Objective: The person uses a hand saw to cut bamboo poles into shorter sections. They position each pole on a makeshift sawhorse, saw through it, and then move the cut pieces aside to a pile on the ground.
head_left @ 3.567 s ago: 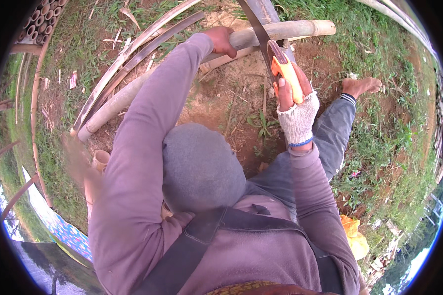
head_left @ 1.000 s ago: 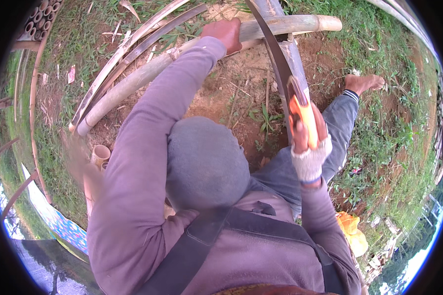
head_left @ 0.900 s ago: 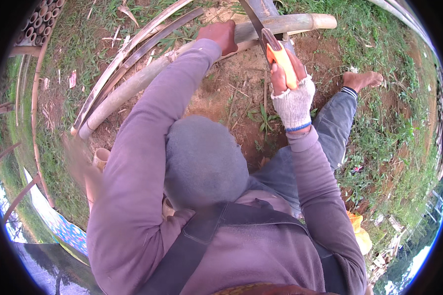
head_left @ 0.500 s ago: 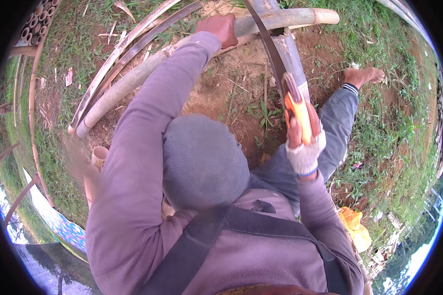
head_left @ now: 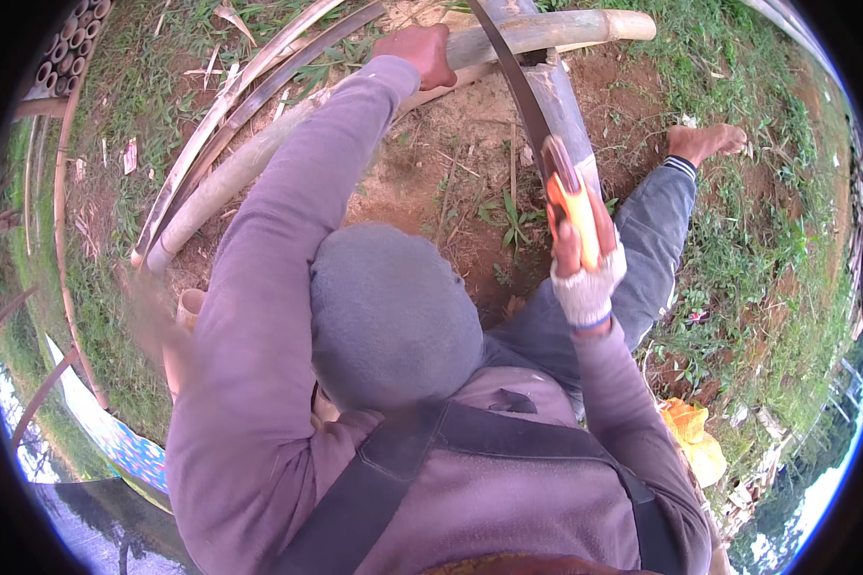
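My left hand [head_left: 419, 55] is bare and closed around a long bamboo pole [head_left: 532, 33], to the left of where the saw crosses it. In a fingerless whitish glove, my right hand [head_left: 585, 259] grips the orange handle of a handsaw [head_left: 523, 91]. The curved dark blade runs up from the handle across the pole; I cannot tell how deep its teeth sit. Beneath the pole lies a thicker grey bamboo piece [head_left: 558, 101] with a dark hole in its upper side. Past my left sleeve, the pole slopes down toward the left.
Split bamboo strips [head_left: 222, 101] lie left of the pole. My outstretched right leg [head_left: 657, 216] ends in a bare foot on the grass. A yellow-orange bag [head_left: 692, 443] sits at the lower right. Stacked cut bamboo [head_left: 67, 53] shows at the upper left, and a short bamboo tube [head_left: 190, 305] stands near my left arm.
The whole view has shifted slightly, so things sit a little farther up and left. Both hands keep their grips, and the saw stays across the pole with hardly any visible movement.
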`<state>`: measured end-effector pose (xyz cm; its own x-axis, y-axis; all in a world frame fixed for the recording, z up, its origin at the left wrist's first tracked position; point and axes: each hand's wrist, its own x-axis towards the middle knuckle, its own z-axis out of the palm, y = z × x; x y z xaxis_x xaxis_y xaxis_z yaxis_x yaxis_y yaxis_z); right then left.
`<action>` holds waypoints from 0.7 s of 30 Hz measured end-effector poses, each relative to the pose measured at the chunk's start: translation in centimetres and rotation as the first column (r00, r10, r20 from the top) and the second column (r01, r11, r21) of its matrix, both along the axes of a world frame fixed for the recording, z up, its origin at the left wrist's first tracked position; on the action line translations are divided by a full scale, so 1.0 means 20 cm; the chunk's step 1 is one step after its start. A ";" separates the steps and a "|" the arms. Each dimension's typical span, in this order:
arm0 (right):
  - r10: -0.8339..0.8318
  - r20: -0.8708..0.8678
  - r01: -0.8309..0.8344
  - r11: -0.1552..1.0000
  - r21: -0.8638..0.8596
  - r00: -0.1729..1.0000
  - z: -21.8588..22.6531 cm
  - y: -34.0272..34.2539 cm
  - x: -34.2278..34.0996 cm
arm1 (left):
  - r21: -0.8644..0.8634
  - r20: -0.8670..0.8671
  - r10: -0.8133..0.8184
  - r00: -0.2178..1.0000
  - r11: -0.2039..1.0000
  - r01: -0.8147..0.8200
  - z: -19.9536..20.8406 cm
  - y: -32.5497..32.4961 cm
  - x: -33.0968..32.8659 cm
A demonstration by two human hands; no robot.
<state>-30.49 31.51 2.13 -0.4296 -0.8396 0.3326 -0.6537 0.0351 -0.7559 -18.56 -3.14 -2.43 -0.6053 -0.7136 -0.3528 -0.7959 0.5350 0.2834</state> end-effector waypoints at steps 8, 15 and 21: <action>0.016 0.146 -0.003 0.996 -0.086 0.989 0.04 -0.46 -0.01 | 0.221 -0.122 -0.100 0.988 0.967 0.125 -0.10 -0.19 0.04; -0.026 0.096 0.031 0.998 -0.059 0.995 0.14 -0.57 0.02 | -0.028 -0.030 0.014 0.999 0.999 -0.014 0.02 0.05 0.01; 0.018 -0.036 -0.017 1.000 0.014 0.999 0.28 -0.19 0.04 | -0.103 -0.071 0.022 0.997 0.994 -0.030 -0.07 0.04 0.07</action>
<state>-29.67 27.71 7.71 -0.4029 -0.8515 0.3355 -0.6809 0.0340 -0.7316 -17.18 -2.34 -3.81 -0.6065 -0.7598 -0.2341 -0.7903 0.5437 0.2826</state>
